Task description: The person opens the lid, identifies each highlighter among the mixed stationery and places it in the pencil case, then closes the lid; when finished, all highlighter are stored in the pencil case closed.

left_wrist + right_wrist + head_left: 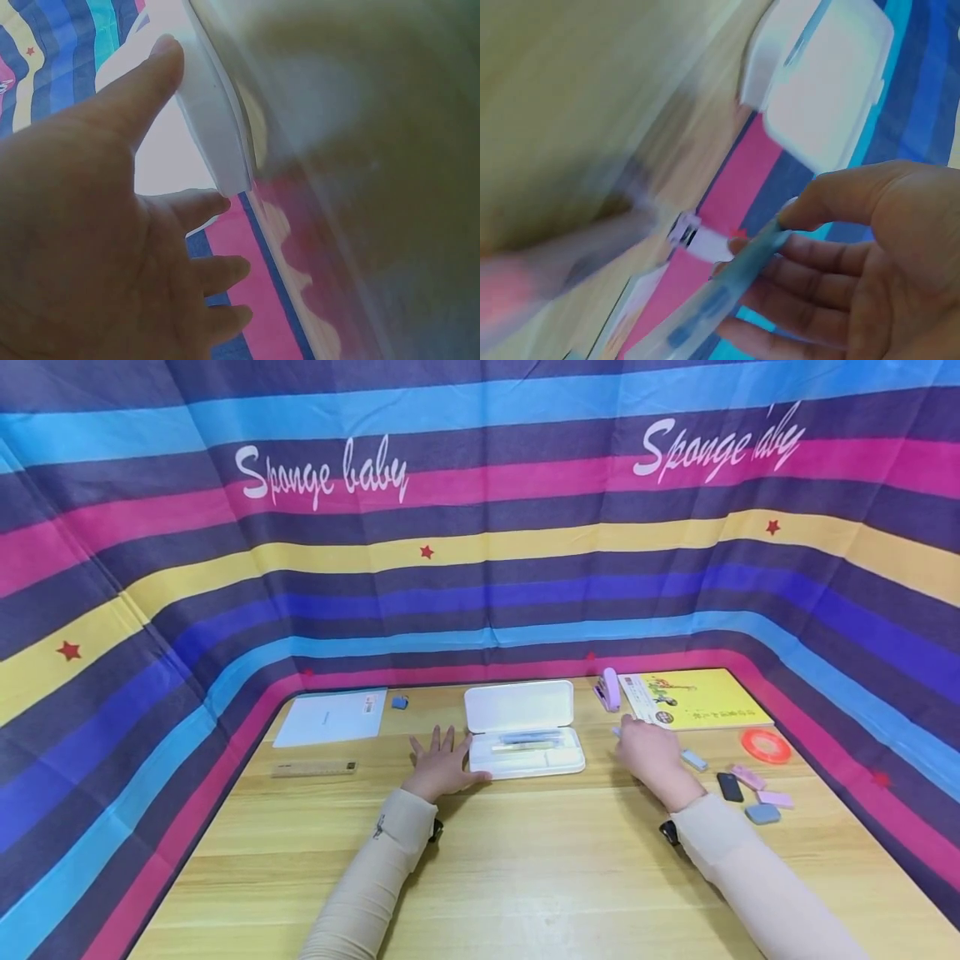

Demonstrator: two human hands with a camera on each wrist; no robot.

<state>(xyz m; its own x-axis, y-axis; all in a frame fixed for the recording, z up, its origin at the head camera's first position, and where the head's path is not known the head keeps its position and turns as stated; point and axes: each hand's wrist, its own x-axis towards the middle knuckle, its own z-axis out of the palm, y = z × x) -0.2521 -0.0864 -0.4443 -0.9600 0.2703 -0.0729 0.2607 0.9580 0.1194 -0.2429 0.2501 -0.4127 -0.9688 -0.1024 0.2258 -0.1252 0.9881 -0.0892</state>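
A white pencil case (525,770) lies with its lid raised, several pens (531,739) inside. My left hand (441,767) is at its left end, fingers spread; in the left wrist view the thumb rests on the case's side wall (214,112) and the index fingertip touches its end. To the right of the case, my right hand (651,753) pinches a slim light-blue stick between thumb and fingers. In the right wrist view this stick (739,274) has a translucent whitish end with dark blue marks; its exact kind is unclear.
Left are a pale notebook (330,718), a ruler (313,768) and a small blue sharpener-like item (400,702). Right are a purple stapler (609,690), yellow book (697,697), orange tape roll (766,746) and several eraser-like blocks (762,813). A striped curtain (480,593) surrounds the table.
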